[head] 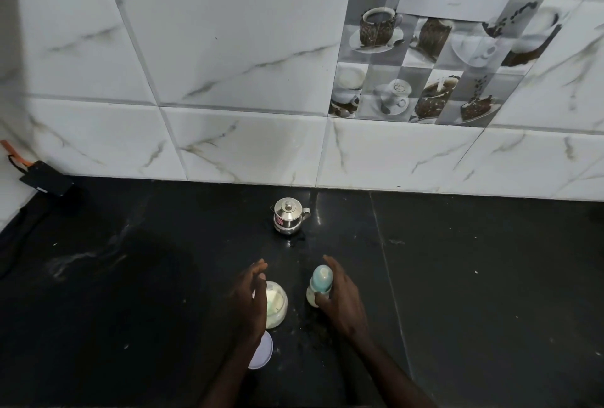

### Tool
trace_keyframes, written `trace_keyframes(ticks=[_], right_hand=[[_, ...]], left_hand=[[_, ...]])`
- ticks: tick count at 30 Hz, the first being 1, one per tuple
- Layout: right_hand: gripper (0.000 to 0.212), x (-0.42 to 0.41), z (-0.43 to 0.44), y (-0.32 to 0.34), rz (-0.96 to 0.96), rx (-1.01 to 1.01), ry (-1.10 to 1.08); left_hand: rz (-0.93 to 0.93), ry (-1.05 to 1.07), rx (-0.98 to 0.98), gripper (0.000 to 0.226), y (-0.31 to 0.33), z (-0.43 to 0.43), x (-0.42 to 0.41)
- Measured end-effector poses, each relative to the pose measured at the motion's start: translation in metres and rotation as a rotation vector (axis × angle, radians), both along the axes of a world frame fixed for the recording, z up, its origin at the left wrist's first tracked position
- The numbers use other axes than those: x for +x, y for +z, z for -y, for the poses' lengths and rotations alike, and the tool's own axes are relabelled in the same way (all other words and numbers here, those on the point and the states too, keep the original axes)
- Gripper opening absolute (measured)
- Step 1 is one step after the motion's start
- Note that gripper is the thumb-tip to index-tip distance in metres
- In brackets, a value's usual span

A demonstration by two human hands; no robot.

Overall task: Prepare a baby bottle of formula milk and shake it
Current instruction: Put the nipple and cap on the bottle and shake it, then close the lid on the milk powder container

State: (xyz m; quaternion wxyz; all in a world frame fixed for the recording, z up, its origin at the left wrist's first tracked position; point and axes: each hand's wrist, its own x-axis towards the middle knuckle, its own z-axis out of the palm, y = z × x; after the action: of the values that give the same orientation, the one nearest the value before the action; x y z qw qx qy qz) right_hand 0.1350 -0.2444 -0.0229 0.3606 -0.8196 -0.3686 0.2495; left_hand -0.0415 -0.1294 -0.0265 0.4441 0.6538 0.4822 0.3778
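Observation:
A small baby bottle point(318, 286) with a pale blue cap and milky liquid stands upright on the black counter point(490, 276). My right hand point(343, 303) wraps its right side, thumb on the bottle's lower part. To the left sits an open clear jar point(276, 304) of pale formula powder. My left hand point(250, 299) hovers over the jar's left side with fingers spread, holding nothing. The jar's white lid point(263, 350) lies flat on the counter just below the jar, partly hidden by my left wrist.
A small steel kettle point(289, 218) with a lid and handle stands farther back near the tiled wall point(228, 64). A black device with an orange strap point(45, 177) lies at the far left corner.

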Motion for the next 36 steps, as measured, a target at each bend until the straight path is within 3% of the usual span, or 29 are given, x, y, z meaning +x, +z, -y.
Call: trace_keyframes(ticks=[7, 11, 21, 30, 36], right_hand=[[0.085, 0.028, -0.072, 0.010, 0.063, 0.017, -0.004], [0.059, 0.034, -0.105, 0.020, 0.065, 0.092, -0.001], [0.055, 0.033, -0.136, 0.009, 0.071, 0.129, -0.014], [0.070, 0.033, -0.137, 0.006, 0.104, 0.071, -0.053], [0.093, 0.029, -0.104, -0.003, 0.106, 0.007, -0.117]], left_hand=[[-0.046, -0.001, 0.013, 0.032, -0.010, -0.014, -0.009], [-0.046, 0.024, 0.010, 0.038, -0.014, -0.020, -0.016], [-0.066, 0.073, 0.016, 0.041, -0.012, -0.031, -0.031], [-0.154, -0.004, -0.104, 0.045, -0.012, -0.034, -0.039], [-0.318, -0.106, -0.401, 0.081, -0.019, -0.030, -0.069]])
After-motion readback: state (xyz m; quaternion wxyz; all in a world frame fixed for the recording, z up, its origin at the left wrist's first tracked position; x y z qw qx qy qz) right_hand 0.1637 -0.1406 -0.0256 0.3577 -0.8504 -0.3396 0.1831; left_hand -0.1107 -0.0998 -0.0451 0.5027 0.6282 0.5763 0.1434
